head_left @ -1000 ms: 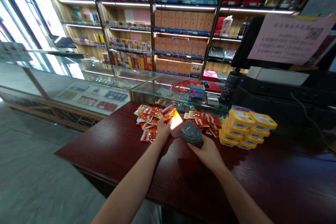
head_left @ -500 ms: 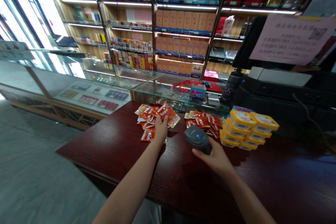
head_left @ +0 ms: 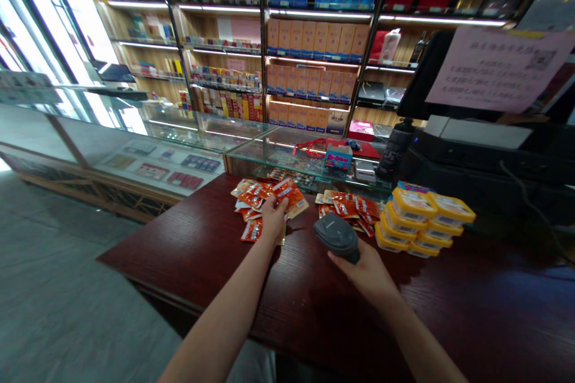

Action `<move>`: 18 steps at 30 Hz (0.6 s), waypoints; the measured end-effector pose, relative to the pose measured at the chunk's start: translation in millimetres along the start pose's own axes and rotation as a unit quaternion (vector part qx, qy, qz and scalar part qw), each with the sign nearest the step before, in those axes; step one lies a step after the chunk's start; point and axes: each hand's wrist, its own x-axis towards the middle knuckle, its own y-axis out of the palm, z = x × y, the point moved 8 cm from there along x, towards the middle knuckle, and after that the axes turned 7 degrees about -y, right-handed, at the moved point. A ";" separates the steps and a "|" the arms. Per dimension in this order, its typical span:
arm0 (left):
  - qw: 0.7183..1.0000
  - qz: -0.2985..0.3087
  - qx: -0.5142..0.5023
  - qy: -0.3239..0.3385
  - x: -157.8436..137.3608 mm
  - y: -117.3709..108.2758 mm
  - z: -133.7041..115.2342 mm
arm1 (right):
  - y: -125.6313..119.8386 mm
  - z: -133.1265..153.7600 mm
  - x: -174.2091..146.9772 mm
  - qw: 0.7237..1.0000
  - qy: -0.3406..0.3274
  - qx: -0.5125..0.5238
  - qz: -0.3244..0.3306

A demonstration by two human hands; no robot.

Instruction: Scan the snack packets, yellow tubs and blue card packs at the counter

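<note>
Pinching an orange packet [head_left: 290, 192] between thumb and fingers, the left hand [head_left: 272, 220] holds it at the right side of a loose pile of similar packets [head_left: 252, 229] on the dark reddish-brown surface [head_left: 202, 233]. The packet slants, its pale end pointing toward the lower right. A second ago a bright yellow-white glare covered that end; now the glare is gone, and the pale strip shows plainly. The right hand [head_left: 371, 272] grips a dark grey scanner [head_left: 336, 233] by its handle, the thumb along the near side (the other fingers are mostly hidden, so I cannot tell exactly how they wrap). The scanner has shifted a little to the right since the glare, widening the gap between it and the packet, and the blue light on its top half a second ago is no longer lit. Its head faces left and away from the person, clear of the packet. Beyond the scanner, a second group of orange packets [head_left: 344, 206] lies where it did before, just beside the stacked yellow-lidded tubs [head_left: 417, 221], which have also stayed put. A small blue-and-pink box [head_left: 338, 157] remains on the glass display case [head_left: 256, 158] behind.
</note>
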 end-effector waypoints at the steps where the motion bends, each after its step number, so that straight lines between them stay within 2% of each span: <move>1: 1.000 0.006 0.000 0.000 0.4 0.6 0.4 | 0.4 -1.0 0.6 1.000 -0.002 -0.004 0.000; 5: 1.000 0.019 0.007 0.001 0.9 1.0 0.7 | 0.5 -0.7 1.9 0.999 -0.007 -0.043 0.004; 8: 1.000 0.016 0.019 0.003 0.1 0.1 -0.1 | -3.1 3.6 -2.1 0.989 0.005 -0.143 0.027; 11: 0.999 0.021 0.036 -0.001 -1.2 2.0 -0.2 | -9.0 6.0 -10.7 0.951 0.015 -0.299 0.073; 13: 0.999 0.030 0.038 -0.007 -2.6 4.9 0.3 | -13.0 5.2 -16.5 0.923 -0.002 -0.373 0.091; 16: 0.997 0.031 0.065 -0.003 -6.9 8.9 -0.9 | -18.3 -5.6 -23.0 0.896 -0.022 -0.434 0.092; 18: 0.996 0.025 0.091 0.000 -11.3 12.0 -0.8 | -21.3 -17.6 -25.2 0.889 -0.020 -0.449 0.086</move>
